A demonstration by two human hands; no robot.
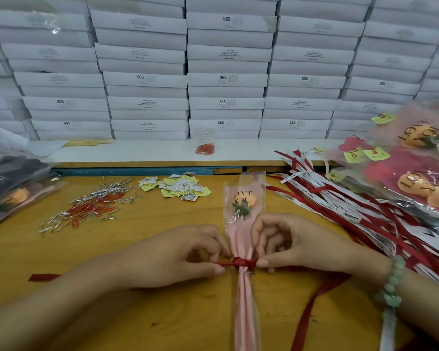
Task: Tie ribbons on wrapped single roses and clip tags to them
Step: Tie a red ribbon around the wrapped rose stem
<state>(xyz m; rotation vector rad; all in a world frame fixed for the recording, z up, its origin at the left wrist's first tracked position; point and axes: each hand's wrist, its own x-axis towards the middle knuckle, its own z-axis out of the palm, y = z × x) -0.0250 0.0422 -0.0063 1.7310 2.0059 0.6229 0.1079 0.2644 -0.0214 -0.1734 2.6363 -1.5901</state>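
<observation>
Red ribbon around pink-sleeved rose, in pinch of left hand, right hand

"SGS" on white boxes, "LOVE YOU" on rose wrapper

- The wrapped rose lies flat, bloom end far, stem end near; pink paper in a clear sleeve printed "LOVE YOU", orange bloom.
- The red ribbon is knotted around the narrow waist of the wrap; one tail trails down to the right.
- Yellow and white tags lie heaped left of the bloom.
- Silver and orange clips lie scattered further left.
</observation>
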